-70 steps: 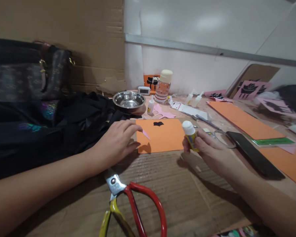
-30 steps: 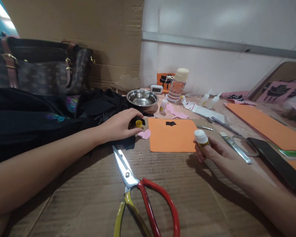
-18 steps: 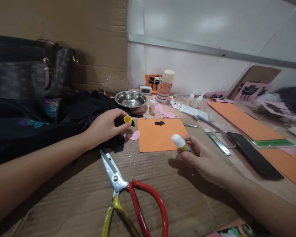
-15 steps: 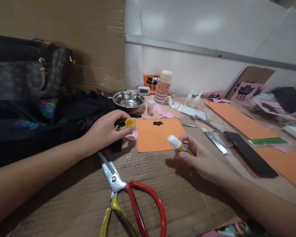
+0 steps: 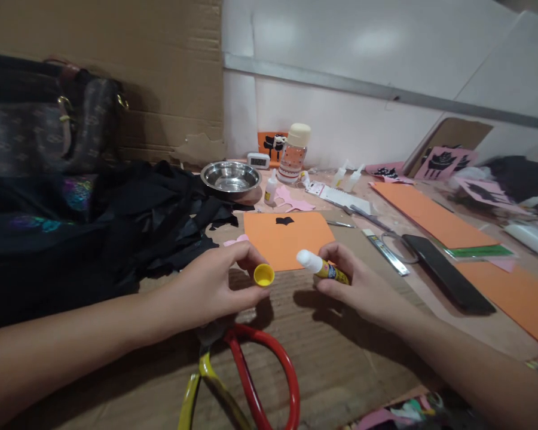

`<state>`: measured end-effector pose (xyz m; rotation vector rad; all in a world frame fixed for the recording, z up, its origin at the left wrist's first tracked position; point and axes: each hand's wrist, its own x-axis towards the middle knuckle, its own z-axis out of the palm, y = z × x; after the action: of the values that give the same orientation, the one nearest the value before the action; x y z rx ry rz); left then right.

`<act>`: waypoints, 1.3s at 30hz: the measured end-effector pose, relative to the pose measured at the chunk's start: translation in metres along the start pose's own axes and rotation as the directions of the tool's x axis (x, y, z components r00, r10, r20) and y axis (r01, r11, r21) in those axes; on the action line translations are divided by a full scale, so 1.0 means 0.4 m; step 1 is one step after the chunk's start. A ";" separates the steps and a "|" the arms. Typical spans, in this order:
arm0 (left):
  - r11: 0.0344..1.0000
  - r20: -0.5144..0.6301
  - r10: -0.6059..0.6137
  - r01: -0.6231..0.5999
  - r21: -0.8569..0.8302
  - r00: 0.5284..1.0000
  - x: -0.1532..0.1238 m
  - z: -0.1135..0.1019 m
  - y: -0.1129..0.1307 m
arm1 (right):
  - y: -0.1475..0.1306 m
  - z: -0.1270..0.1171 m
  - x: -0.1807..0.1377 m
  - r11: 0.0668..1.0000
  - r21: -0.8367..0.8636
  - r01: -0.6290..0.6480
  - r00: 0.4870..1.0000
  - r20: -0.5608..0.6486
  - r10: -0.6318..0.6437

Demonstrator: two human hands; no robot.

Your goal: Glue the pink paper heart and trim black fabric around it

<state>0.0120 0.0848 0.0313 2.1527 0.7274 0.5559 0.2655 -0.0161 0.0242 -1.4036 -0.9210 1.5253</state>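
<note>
Between the thumb and fingers of my left hand [image 5: 222, 280] is a yellow cap [image 5: 264, 275], its hollow end facing me. My right hand [image 5: 358, 280] grips a glue stick [image 5: 334, 272] whose bare white tip points left toward the cap; the two are apart. Just behind lies an orange sheet [image 5: 291, 245] bearing a small black cut-out [image 5: 284, 221]. A pink paper piece [image 5: 236, 240] lies at the sheet's left edge. Beneath my left hand are scissors [image 5: 291, 370] with one red and one yellow handle, their blades mostly hidden by the hand.
Black fabric [image 5: 116, 239] and a bag [image 5: 85, 125] fill the left side. Farther back stand a metal bowl [image 5: 231, 179], a small glue bottle [image 5: 270, 188] and a lidded bottle [image 5: 295, 155]. On the right lie a black phone-like slab [image 5: 446, 272] and orange sheets [image 5: 434, 215].
My left hand has brought the yellow cap right and nearer to me, now covering the scissor blades and uncovering more of the black fabric. The glue stick has shifted slightly left.
</note>
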 end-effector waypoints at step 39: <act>0.996 0.135 -0.063 0.053 0.071 0.989 -0.001 0.033 -0.014 | 0.000 -0.038 -0.001 0.837 -0.455 0.305 0.934 -0.032 -0.357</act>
<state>0.0177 0.0805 0.0188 2.1997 0.7392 0.3529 0.2808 -0.0169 0.0229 -1.5257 -1.4223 0.9945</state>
